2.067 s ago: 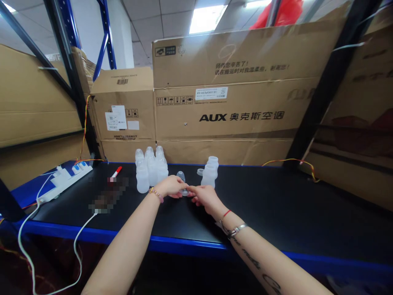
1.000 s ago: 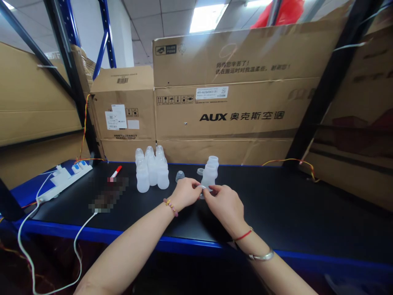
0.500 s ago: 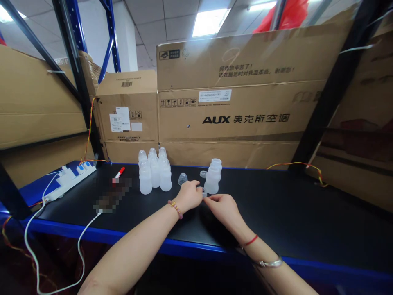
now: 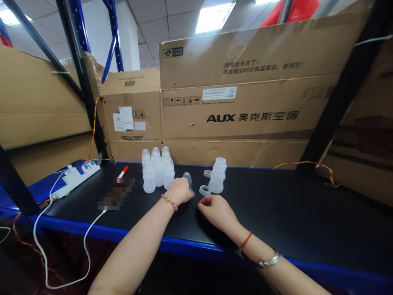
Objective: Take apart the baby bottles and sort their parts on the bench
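Clear piece (image 4: 192, 192) at left hand (image 4: 179, 190) | translucent ring (image 4: 204, 194) near right hand (image 4: 215, 209) | hands: left can't tell, right narrow

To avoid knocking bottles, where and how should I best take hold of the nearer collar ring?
Probably pinch the nearer collar ring by its outer rim, coming from the near left: it lies flat, and the front uncapped baby bottle stands close at its right.

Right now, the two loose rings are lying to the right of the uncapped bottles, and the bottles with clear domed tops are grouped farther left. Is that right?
Not quite: the head view shows the two loose rings lying to the left of the uncapped bottles. The bottles with clear domed tops are indeed grouped farther left.
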`<action>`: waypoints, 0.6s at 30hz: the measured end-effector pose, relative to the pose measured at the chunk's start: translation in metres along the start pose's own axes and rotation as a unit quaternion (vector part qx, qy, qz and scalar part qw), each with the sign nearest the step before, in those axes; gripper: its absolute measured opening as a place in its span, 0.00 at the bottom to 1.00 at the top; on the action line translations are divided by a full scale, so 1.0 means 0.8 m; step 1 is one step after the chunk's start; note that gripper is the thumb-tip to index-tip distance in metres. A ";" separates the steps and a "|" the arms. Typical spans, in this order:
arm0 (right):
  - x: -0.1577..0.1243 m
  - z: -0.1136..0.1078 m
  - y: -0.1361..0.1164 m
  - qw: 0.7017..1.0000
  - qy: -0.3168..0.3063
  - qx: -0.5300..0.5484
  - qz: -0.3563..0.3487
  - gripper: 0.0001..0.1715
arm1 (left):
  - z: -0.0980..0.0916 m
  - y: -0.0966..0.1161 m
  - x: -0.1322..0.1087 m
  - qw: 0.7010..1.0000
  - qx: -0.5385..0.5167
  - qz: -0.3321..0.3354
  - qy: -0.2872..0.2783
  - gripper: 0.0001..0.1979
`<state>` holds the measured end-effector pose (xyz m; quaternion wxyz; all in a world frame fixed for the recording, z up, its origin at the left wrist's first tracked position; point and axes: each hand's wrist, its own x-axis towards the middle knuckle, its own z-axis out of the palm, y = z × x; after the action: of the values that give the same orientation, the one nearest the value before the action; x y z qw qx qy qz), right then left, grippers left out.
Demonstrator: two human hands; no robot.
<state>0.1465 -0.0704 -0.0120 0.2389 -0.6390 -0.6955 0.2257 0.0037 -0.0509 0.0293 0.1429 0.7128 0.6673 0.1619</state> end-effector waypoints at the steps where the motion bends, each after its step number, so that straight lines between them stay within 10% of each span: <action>1: 0.001 0.000 0.000 1.000 -0.002 -0.002 0.000 0.09 | 0.001 0.001 0.001 1.000 -0.001 0.000 -0.003 0.11; 12: 0.003 0.004 -0.004 0.999 -0.002 -0.009 -0.045 0.06 | -0.005 -0.001 0.000 0.998 0.040 -0.041 0.034 0.13; 18: 0.001 0.006 -0.008 0.998 0.006 -0.014 -0.056 0.06 | -0.020 -0.008 0.004 0.941 -0.052 0.008 0.335 0.13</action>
<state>0.1387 -0.0699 -0.0119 0.2463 -0.6039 -0.7317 0.1983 -0.0091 -0.0475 0.0414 -0.0529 0.6139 0.6618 0.4271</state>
